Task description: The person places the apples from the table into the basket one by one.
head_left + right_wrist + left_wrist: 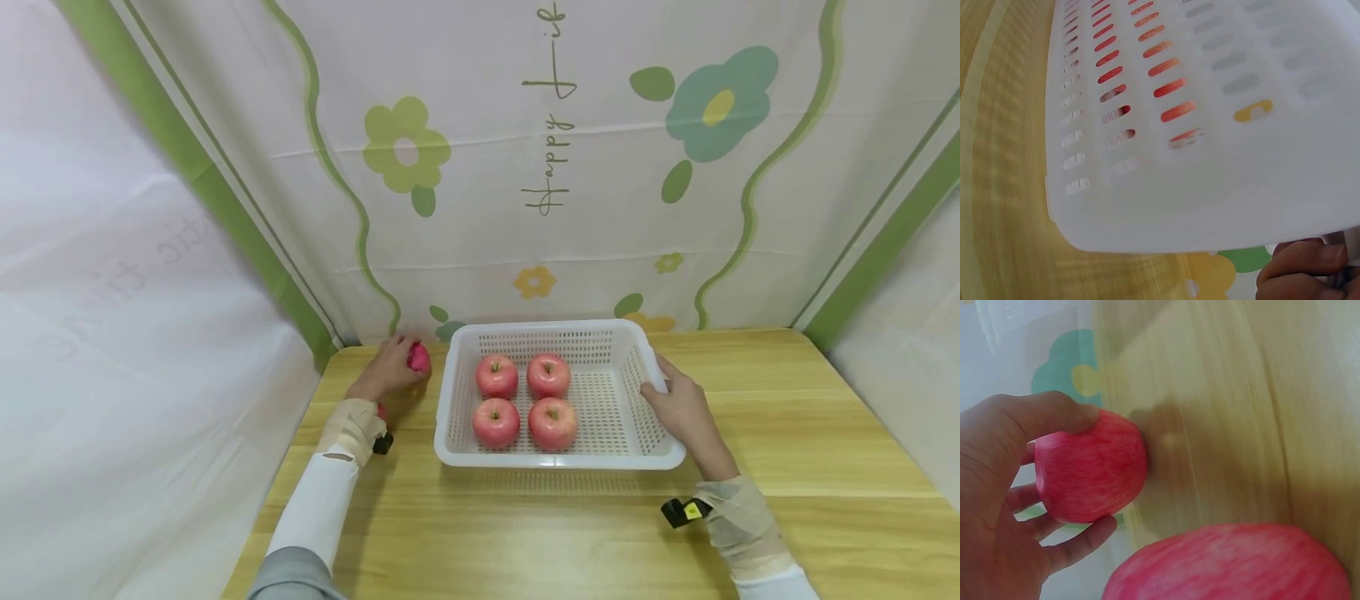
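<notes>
My left hand (pixel 392 367) holds a red apple (pixel 1092 467) between thumb and fingers, close to the far left edge of the table. Nearer the left wrist camera lies a second apple (pixel 1229 569), mostly hidden under my wrist in the head view. To the right stands a white plastic basket (pixel 652 458) with slotted sides. Several red apples (pixel 552 423) sit in its left half. My right hand (pixel 681 404) grips the basket's right rim, thumb on the inner side. In the right wrist view, curled fingers (pixel 1300 265) show beside the basket wall.
A wooden table (pixel 555 542) carries everything. Behind it hangs a white curtain (pixel 480 208) with printed flowers, right along the back edge. Another white fabric wall (pixel 135 375) rises along the left side.
</notes>
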`<action>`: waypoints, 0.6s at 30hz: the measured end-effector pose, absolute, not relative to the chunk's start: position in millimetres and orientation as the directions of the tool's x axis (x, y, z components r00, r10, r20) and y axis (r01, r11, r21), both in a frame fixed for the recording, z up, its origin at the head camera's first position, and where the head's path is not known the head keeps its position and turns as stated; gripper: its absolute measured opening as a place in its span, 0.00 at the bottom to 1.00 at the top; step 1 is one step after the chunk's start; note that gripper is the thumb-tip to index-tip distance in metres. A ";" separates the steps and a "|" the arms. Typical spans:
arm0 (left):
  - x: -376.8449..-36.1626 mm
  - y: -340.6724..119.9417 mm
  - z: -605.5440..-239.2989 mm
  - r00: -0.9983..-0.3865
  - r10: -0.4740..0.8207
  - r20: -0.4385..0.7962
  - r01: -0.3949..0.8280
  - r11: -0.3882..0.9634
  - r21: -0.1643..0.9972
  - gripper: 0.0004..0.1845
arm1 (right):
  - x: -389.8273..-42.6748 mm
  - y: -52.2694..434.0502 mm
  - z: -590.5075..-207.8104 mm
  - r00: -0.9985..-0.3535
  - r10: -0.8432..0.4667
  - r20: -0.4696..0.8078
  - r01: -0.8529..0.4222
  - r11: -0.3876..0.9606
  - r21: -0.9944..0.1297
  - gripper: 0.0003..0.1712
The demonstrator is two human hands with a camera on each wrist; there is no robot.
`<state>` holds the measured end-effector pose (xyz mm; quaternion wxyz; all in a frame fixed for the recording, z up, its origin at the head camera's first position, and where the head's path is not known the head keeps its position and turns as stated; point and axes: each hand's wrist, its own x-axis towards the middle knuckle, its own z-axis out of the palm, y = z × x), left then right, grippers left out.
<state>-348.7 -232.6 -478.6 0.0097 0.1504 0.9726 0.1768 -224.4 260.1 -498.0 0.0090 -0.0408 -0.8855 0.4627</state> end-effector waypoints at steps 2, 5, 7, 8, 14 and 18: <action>-348.9 -234.5 -477.7 -0.953 0.300 0.034 0.293 0.893 0.343 0.37 | -224.2 259.3 -498.1 -0.996 0.081 -0.021 0.064 0.570 -0.819 0.42; -348.9 -235.9 -475.2 -0.953 0.301 0.039 0.296 0.893 0.339 0.36 | -225.0 258.5 -498.1 -0.996 0.086 -0.021 0.067 0.570 -0.819 0.42; -348.4 -236.0 -473.2 -0.953 0.300 0.045 0.297 0.892 0.342 0.35 | -225.4 258.1 -498.2 -0.996 0.087 -0.024 0.069 0.569 -0.819 0.42; -347.9 -235.9 -471.8 -0.952 0.302 0.050 0.300 0.890 0.342 0.35 | -225.4 258.0 -498.1 -0.996 0.087 -0.025 0.070 0.570 -0.819 0.42; -345.8 -234.6 -466.0 -0.949 0.307 0.071 0.312 0.886 0.342 0.37 | -224.6 259.2 -498.4 -0.996 0.085 -0.022 0.067 0.572 -0.818 0.42; -344.8 -233.2 -462.0 -0.946 0.314 0.081 0.322 0.882 0.345 0.37 | -224.8 259.4 -499.3 -0.996 0.083 -0.013 0.058 0.571 -0.819 0.42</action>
